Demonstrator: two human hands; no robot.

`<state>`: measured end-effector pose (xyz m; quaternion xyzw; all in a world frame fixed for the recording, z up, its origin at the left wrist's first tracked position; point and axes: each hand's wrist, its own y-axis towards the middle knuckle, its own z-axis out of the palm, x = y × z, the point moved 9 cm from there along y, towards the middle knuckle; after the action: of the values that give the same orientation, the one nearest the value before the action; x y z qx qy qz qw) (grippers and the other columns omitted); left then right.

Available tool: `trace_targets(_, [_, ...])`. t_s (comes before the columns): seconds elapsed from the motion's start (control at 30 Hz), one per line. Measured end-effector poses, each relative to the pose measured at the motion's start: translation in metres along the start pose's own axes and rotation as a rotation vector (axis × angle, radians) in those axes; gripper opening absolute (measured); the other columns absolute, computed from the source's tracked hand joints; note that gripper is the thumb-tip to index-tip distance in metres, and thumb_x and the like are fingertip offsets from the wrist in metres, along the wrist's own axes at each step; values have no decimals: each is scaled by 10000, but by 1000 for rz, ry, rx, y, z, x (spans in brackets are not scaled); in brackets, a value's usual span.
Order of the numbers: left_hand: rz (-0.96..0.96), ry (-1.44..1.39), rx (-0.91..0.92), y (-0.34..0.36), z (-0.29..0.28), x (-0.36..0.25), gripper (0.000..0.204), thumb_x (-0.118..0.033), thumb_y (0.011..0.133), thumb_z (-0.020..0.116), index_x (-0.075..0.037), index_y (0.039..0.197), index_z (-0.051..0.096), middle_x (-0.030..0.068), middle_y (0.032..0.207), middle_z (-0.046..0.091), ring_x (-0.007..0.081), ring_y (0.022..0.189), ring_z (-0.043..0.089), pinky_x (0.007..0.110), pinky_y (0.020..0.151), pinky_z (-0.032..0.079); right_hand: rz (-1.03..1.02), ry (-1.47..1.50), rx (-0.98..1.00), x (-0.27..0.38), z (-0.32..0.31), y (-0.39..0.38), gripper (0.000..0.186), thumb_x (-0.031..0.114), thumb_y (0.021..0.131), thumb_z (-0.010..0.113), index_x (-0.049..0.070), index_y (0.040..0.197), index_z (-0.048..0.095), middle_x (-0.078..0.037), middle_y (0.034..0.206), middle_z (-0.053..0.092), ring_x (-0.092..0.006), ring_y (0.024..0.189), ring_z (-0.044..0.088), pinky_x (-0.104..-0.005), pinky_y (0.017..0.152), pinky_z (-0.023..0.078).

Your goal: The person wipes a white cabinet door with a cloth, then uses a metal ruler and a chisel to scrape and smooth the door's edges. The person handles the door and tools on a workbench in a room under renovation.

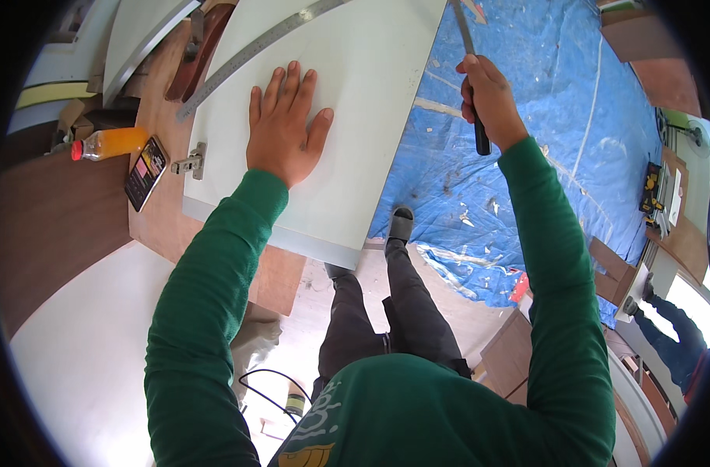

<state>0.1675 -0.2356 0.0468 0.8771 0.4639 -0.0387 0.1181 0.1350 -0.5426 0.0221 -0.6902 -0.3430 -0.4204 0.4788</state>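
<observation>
My left hand (pixel 285 124) lies flat, fingers spread, on a white board (pixel 370 93) that rests on a wooden table. My right hand (pixel 491 97) is closed round the black handle of a long thin metal tool (pixel 465 35), likely a file or blade, held against the board's right edge. The tool's far end runs out of view at the top. A long steel ruler (pixel 254 54) lies slantwise across the board's upper left, just beyond my left fingertips. A metal hinge (pixel 190 162) sits at the board's left edge.
An orange drink bottle (pixel 110 144) and a phone (pixel 145 173) lie on the wooden table (pixel 59 226) at left. A blue tarp (pixel 541 117) covers the floor at right. Another person's legs (pixel 674 342) show at far right. A black cable (pixel 265 385) lies on the floor.
</observation>
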Motion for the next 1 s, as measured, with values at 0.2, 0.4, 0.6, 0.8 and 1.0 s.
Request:
trace_targets(0.2, [31, -1, 22, 4, -3, -5, 682, -504, 1034, 499, -124, 1591, 397, 146, 1674, 328, 349, 1568, 232, 565, 1266, 89, 69, 233, -62, -78, -18, -93, 259, 235, 981, 712, 44, 903, 555, -17, 625, 519, -125, 509, 560, -281, 474, 435])
trace_targets(0.4, [90, 65, 1, 23, 9, -21, 766, -625, 1014, 472, -144, 1603, 380, 144, 1685, 306, 368, 1572, 215, 617, 1254, 86, 401, 303, -114, -182, -50, -175, 264, 270, 1014, 650, 39, 909, 573, -30, 632, 543, -151, 539, 593, -297, 501, 474])
trace_targets(0.6, [355, 84, 80, 71, 44, -134, 773, -574, 1001, 535, -110, 1597, 369, 146, 1687, 294, 381, 1555, 255, 617, 1243, 176, 516, 304, -177, -222, -78, -212, 142, 147, 1003, 586, 19, 1052, 621, -33, 652, 551, -150, 518, 569, -306, 486, 466])
trace_targets(0.8, [768, -352, 527, -37, 55, -233, 512, -356, 968, 647, -89, 1399, 580, 158, 1572, 455, 340, 1457, 422, 500, 1219, 326, 324, 278, -202, -218, -105, -207, 354, 125, 1009, 564, 12, 1342, 525, -21, 637, 505, -141, 514, 548, -293, 481, 462])
trace_targets(1.0, [320, -649, -45, 37, -16, -151, 162, -93, 910, 737, -74, 1069, 712, 111, 1229, 714, 302, 1227, 632, 442, 1099, 448, 345, 348, -112, -183, -102, -177, 383, 174, 1027, 627, 8, 1367, 566, -5, 684, 547, -129, 528, 568, -293, 517, 504])
